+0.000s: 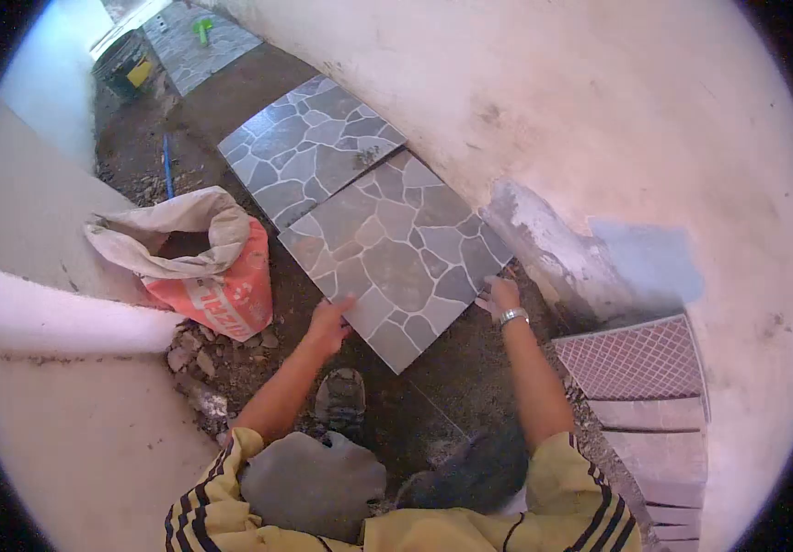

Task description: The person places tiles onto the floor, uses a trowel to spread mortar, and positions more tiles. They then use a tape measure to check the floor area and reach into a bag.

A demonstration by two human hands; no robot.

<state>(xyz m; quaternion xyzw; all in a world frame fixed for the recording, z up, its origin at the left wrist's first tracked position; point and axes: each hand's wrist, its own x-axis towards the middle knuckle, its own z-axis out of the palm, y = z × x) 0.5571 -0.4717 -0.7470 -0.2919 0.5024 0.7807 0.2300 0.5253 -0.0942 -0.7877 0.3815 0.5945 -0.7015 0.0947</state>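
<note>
Your left hand (330, 322) lies with its fingers flat on the near-left edge of the stone-pattern tile (396, 253), and your right hand (501, 297) rests at the tile's right corner, close to the foot of the wall (544, 120); its fingers look loosely curled on or just under the edge, though how firmly they pinch cannot be told from here. The tile lies on the dirt floor (433, 386), its far edge meeting the laid tile (309, 147) beyond it, and its right side near the wall. To seat it well, keep both hands low on opposite edges so the tile stays level and does not rock on one corner. Nudge it in small slides, not lifts, and watch the seam with the laid tile: the stone pattern and the edge line should run straight across with an even gap. Mind the right corner, where the rough base of the wall may catch the tile and skew it. Press down with flat palms once it lines up, not fingertips, so you spread the load. The open bag (199, 267) sits just left of your left hand; keep your elbow clear of it.
</note>
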